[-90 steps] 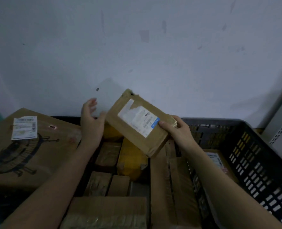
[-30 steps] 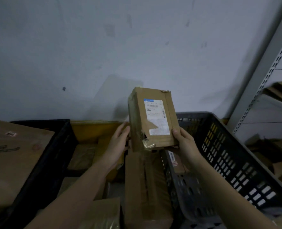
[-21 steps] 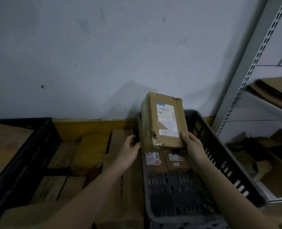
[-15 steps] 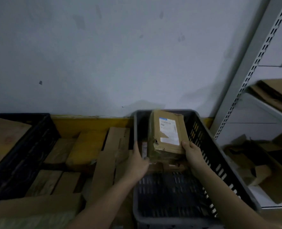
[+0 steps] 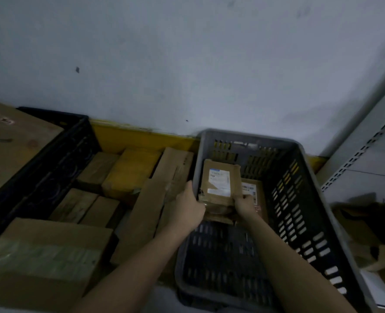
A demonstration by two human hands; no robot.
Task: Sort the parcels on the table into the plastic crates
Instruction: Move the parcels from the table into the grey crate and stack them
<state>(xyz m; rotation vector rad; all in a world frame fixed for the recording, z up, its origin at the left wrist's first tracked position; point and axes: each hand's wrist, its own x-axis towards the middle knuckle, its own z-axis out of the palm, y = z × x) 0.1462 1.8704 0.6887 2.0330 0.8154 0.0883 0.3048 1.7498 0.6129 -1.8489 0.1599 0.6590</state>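
A labelled parcel (image 5: 220,184) is being set down inside the grey crate (image 5: 300,199), seemingly upon other parcels there, gripped at its near end by the left hand (image 5: 190,205) and right hand (image 5: 245,205), so release is called for next

Two bare forearms, no sleeves, watch or gloves showing. Left hand (image 5: 190,207) and right hand (image 5: 245,206) bare too, no rings visible in dim light.
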